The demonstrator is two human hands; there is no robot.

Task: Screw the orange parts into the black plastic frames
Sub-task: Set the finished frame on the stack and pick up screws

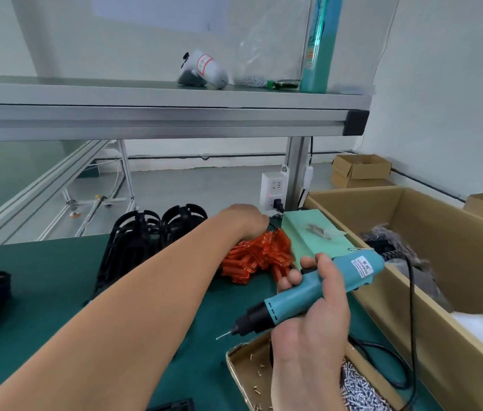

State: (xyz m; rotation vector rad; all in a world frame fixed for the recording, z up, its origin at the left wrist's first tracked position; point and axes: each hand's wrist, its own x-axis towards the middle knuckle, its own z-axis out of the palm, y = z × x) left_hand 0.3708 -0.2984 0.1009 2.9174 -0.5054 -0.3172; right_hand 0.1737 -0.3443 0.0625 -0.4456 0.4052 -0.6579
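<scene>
Teal screwdriver [320, 287] in right hand [311, 330]

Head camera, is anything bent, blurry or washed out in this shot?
Head view: wide-angle distortion bows the shelf rail and stretches the left forearm; light is soft and even, with faint shadows on the green mat; the screws and the carton at the lower right edge look smeared; the screwdriver label is unreadable.
</scene>
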